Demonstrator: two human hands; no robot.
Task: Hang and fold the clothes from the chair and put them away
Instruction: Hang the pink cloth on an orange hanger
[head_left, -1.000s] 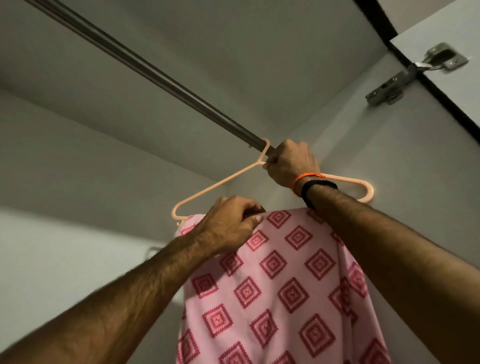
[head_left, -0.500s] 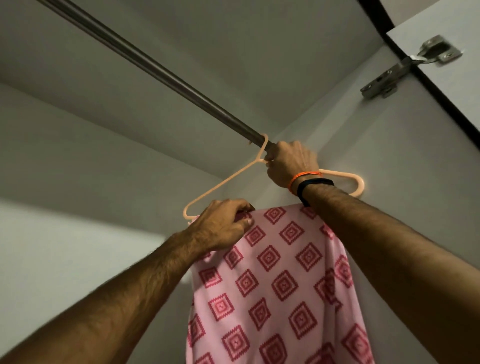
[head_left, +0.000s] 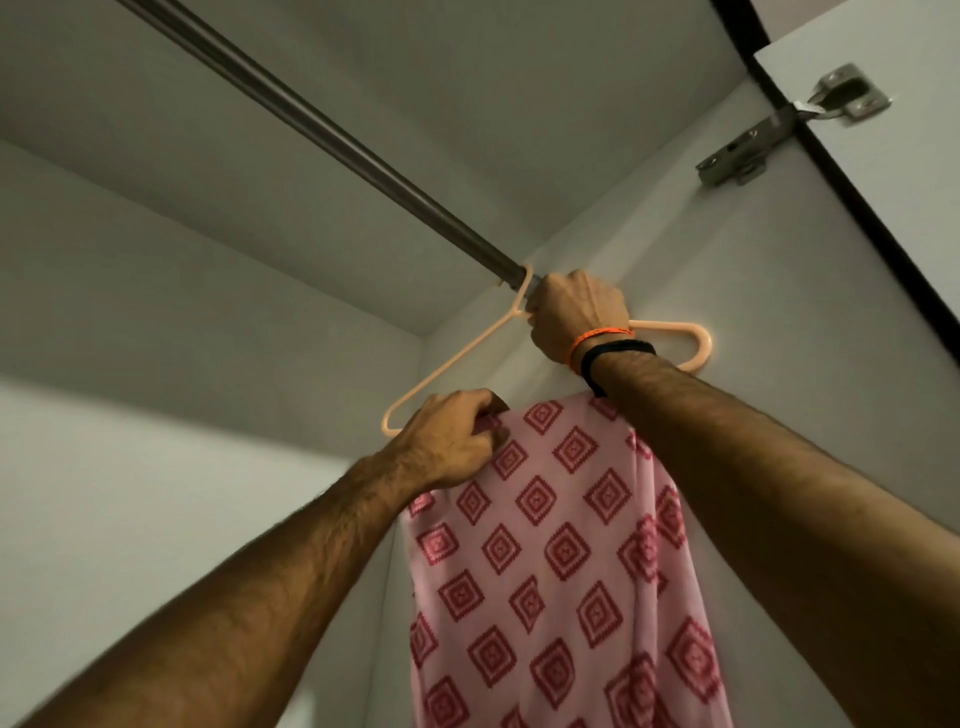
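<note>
Head view: your right hand (head_left: 576, 317) still grips the hanger (head_left: 452, 364) at its neck, hook now over the rail (head_left: 332, 140). Your left hand (head_left: 447, 439) has slid the pink cloth (head_left: 550, 545) rightward, pinching its top edge. Hanging looks nearly done.

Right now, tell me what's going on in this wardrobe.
A person is hanging a pink cloth with red diamond motifs inside a wardrobe. The right hand grips the top of a peach plastic hanger, whose hook sits over the metal rail close to the side wall. The left hand pinches the cloth's upper edge at the hanger's lower bar. The cloth drapes down from that bar. The wardrobe door's hinge shows at the upper right.
</note>
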